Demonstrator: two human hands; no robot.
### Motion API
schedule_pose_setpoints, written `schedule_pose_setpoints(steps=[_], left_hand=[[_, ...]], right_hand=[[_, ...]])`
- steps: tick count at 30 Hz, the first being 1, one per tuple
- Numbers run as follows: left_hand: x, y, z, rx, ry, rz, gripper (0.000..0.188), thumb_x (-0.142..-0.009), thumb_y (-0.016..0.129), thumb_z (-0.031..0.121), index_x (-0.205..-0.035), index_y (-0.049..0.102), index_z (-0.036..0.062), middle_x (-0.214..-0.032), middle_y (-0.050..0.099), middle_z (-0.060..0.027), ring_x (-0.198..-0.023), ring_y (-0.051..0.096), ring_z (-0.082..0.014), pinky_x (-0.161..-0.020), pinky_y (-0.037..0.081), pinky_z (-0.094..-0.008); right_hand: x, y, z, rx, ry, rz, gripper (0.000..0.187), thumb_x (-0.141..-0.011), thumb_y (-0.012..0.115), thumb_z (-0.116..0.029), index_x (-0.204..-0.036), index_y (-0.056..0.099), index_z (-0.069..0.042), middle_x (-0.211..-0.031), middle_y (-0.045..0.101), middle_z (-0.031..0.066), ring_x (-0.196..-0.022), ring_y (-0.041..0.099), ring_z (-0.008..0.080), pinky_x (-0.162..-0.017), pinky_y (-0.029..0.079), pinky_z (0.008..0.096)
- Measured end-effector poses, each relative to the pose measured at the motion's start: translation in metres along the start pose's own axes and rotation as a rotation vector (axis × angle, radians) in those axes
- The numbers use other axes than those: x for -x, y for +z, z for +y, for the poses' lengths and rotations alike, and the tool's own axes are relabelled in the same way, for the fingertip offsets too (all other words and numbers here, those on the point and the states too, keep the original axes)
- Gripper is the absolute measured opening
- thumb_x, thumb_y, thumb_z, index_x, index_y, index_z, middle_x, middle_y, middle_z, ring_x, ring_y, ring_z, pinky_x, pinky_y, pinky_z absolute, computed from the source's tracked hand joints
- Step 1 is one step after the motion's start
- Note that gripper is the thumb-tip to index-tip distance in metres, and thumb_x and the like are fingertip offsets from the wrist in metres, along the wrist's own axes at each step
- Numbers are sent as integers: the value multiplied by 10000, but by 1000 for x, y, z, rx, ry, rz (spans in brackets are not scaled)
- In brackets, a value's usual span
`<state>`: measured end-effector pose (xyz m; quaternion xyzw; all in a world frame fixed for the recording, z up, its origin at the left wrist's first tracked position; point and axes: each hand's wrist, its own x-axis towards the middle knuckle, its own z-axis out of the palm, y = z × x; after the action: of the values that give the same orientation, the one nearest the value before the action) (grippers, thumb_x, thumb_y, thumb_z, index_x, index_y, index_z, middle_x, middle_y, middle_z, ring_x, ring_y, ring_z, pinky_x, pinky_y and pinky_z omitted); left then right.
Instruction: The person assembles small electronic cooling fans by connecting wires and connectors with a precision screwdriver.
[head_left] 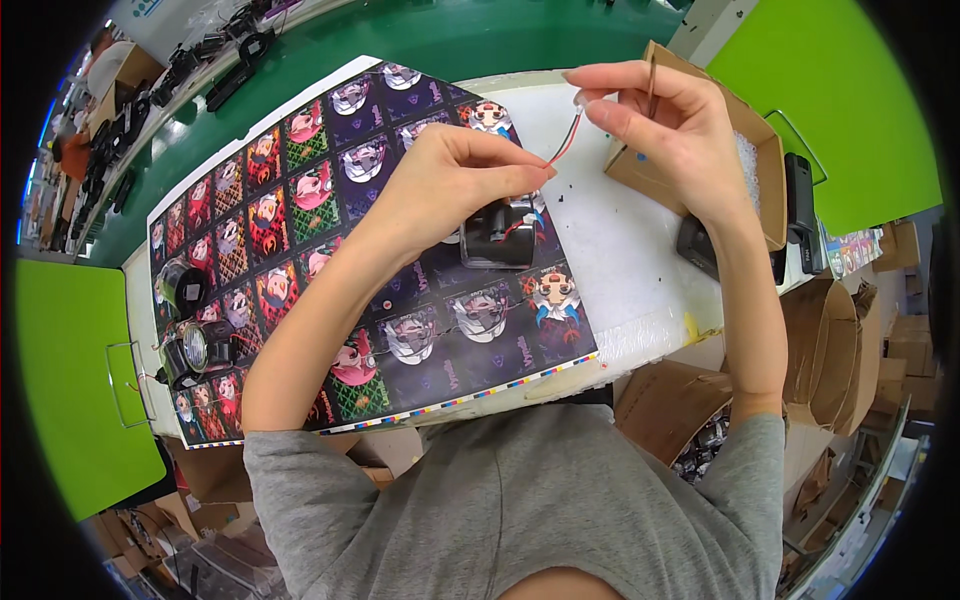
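Observation:
Between the thumb and fingertips of my left hand, a thin pair of red and black wires is pinched. The wires run up to a small white plug at the fingertips of my right hand, which is closed on it. A thin brown stick-like tool also rises from between my right fingers; its exact kind cannot be made out. Below my left hand a black, glossy housing rests on the printed sheet, partly hidden by that hand, with a bit of red wire showing on it.
The sheet of cartoon pictures covers much of the white table. Black round units sit at its left edge. An open cardboard box with white contents stands right, beside black devices. Cartons crowd the floor right.

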<state>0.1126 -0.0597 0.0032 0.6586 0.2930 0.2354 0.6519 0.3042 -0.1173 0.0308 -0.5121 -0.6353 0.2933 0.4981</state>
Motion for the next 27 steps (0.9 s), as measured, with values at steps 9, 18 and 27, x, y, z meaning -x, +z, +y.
schedule_pose_setpoints(steps=[9, 18, 27], left_hand=[[-3, -1, -5, -22, 20, -12, 153, -750, 647, 100, -865, 677, 5, -742, 647, -48, -679, 566, -57, -632, 442, -188], [-2, -2, -8, 27, 37, -20, 166, -763, 640, 107, -890, 667, 4, -799, 650, -58, -730, 581, -76, -680, 450, -200], [10, -3, -9, 52, 57, 10, 256, -831, 576, 182, -1001, 624, -3, -914, 641, -76, -850, 582, -104, -788, 445, -230]], right_hand=[[-5, -8, -17, 229, -90, -136, 362, -724, 552, 16, -1080, 568, -45, -701, 557, -11, -518, 379, 15, -471, 336, 197], [-4, -3, -16, 206, -66, -206, 406, -718, 576, -1, -1114, 554, -89, -680, 555, 3, -500, 352, 37, -470, 329, 208], [-10, 3, -3, 178, -94, -219, 119, -787, 612, -122, -823, 603, -9, -562, 452, -46, -523, 353, 25, -464, 283, 209]])
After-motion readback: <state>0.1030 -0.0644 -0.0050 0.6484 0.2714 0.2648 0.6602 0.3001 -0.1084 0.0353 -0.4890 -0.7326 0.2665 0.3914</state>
